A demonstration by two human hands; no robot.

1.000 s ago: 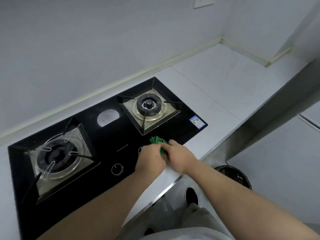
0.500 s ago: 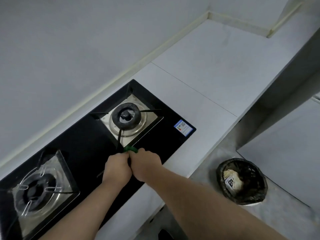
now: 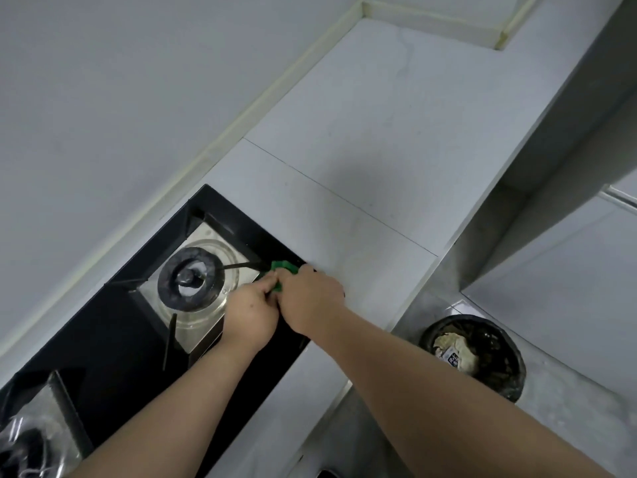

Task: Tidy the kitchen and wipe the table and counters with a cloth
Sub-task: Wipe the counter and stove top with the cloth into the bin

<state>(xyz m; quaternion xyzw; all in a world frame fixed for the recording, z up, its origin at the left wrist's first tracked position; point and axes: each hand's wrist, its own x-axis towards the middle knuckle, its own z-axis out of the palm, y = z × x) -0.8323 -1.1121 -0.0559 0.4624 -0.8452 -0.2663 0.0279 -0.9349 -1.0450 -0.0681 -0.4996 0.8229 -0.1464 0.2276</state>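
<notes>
A small green cloth (image 3: pixel 280 269) is bunched between my two hands over the right end of the black gas hob (image 3: pixel 113 326). My left hand (image 3: pixel 251 312) grips its near side with curled fingers. My right hand (image 3: pixel 312 298) holds it from the right, knuckles up. Most of the cloth is hidden by my hands. The white counter (image 3: pixel 372 160) stretches away to the right of the hob.
The right burner (image 3: pixel 191 282) sits just left of my hands, and the left burner (image 3: pixel 31 439) is at the lower left. A black-lined waste bin (image 3: pixel 472 355) with rubbish stands on the floor below the counter edge. A wall runs along the back.
Both hands have carried the cloth from the hob's front knobs to its right end. My view has swung right, pushing the left burner toward the corner.
</notes>
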